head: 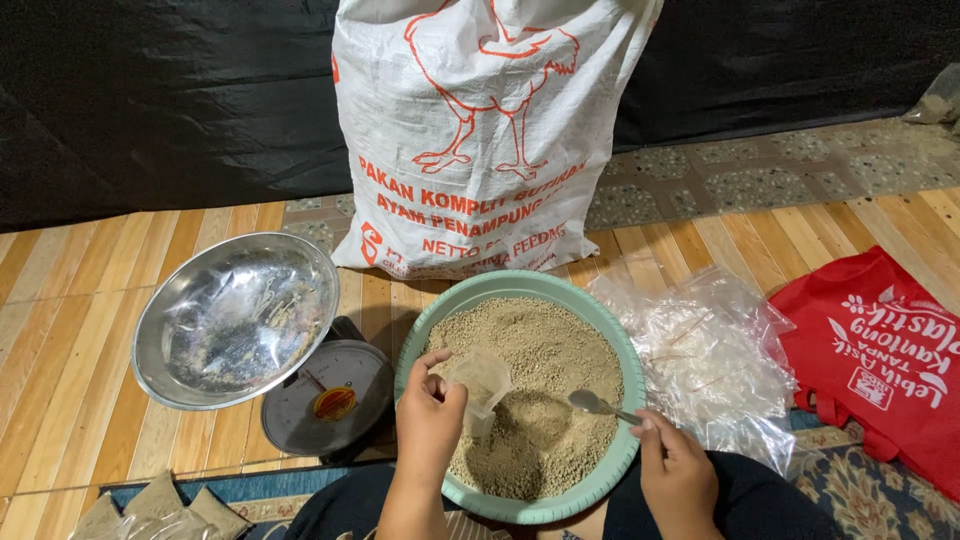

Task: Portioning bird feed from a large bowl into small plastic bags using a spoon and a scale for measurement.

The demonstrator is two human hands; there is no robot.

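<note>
A green plastic basin [622,345] full of brown feed pellets [540,350] rests on my lap. My left hand [428,415] holds a small clear plastic bag [478,382] open above the pellets. My right hand [678,472] grips a metal spoon [598,404] whose bowl touches the pellets just right of the bag.
A steel bowl [236,318] sits on a dial kitchen scale [330,398] at left. A large white feed sack [480,130] stands behind the basin. A pile of clear plastic bags [705,355] and a red cloth bag [880,350] lie at right. Filled small bags [160,505] lie bottom left.
</note>
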